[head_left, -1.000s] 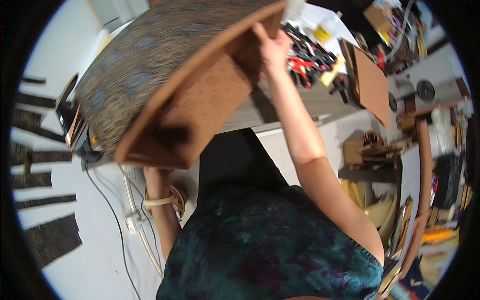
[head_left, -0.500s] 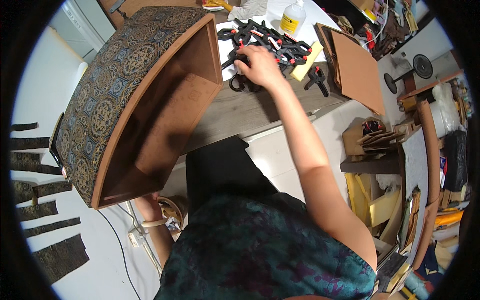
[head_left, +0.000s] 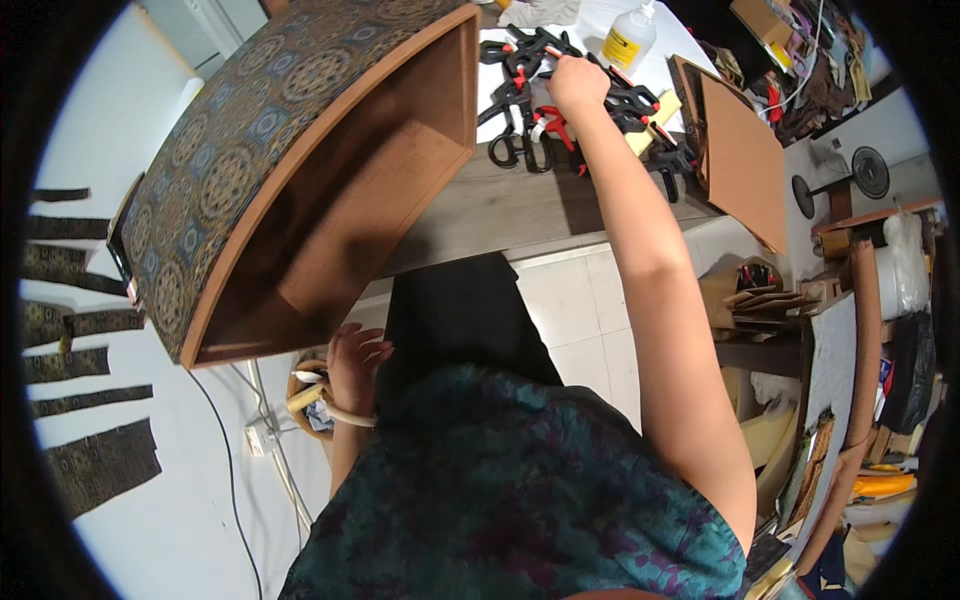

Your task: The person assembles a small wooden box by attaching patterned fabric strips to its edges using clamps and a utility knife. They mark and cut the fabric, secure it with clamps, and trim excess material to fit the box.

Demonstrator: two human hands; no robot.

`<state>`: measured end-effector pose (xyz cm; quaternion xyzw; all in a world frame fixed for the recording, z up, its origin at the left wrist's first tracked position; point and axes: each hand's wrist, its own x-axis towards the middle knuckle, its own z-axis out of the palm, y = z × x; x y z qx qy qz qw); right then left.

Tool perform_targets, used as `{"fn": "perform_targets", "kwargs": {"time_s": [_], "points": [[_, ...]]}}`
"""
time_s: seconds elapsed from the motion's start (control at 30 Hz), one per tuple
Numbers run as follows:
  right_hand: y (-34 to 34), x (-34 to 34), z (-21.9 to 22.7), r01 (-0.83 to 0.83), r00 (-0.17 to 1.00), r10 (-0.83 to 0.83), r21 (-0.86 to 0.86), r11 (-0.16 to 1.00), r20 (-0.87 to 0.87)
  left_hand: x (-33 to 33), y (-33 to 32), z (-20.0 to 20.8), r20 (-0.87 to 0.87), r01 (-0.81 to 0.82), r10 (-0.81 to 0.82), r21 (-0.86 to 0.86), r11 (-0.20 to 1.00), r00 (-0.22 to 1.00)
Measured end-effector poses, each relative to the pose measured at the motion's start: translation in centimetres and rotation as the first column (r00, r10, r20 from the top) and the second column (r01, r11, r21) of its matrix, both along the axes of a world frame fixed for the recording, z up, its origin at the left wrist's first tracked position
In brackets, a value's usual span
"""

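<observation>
On the table lies a pile of black spring clamps [head_left: 512, 92] with red and white tips. My right hand [head_left: 580, 85] reaches into it, fingers curled and closed at a clamp, its grip partly hidden by the hand. A pair of black-handled scissors [head_left: 520, 152] lies at the pile's near edge. To the left stands a large curved, open box [head_left: 290, 105] covered in dark medallion-patterned fabric, with a brown rim and lining. My left hand [head_left: 358, 355] hangs just off the box's near lower corner, fingers loosely apart and holding nothing.
Behind the clamps stands a clear bottle [head_left: 628, 38] with a yellow label. A yellow foam block [head_left: 650, 125] and brown boards [head_left: 742, 160] are to the right. Fabric strips [head_left: 100, 470] hang at left. A bin [head_left: 312, 400] sits below my left hand.
My left hand has come away from the box's underside and moved right, fingers loosening. My right hand has gone farther into the clamp pile and curled its fingers. The whole view has shifted.
</observation>
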<state>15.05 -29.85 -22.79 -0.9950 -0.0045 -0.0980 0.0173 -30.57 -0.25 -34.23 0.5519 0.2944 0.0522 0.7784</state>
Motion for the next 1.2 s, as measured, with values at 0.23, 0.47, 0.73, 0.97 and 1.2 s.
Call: {"fn": "perform_targets", "kwargs": {"time_s": [0.23,0.47,0.73,0.97,1.2], "points": [[2.9,1.3,-0.2,0.072,0.98,-0.105,-0.195,0.978,-0.167,-1.4,-1.5,1.0,-0.03,0.1,-0.108,-0.21,0.973,0.994],[-1.0,5.2,0.7,0.026,0.94,-0.037,-0.039,0.999,-0.338,-4.2,-0.6,0.2,0.055,0.138,-0.127,-0.342,0.929,0.99],[-8.0,-0.5,7.1,-0.135,0.987,0.155,0.678,0.722,0.032,-3.1,-2.1,3.2,0.071,0.19,-0.178,-0.217,0.958,0.981],[-2.8,-18.9,8.0,-0.472,0.84,0.372,0.87,0.141,0.396,3.3,-6.6,9.9,0.48,0.319,-0.356,0.159,0.934,0.802],[0.8,-33.8,3.9,-0.276,0.862,0.466,0.956,0.102,0.199,7.4,-13.2,11.3,0.385,0.343,-0.619,0.579,0.739,0.684]]}}
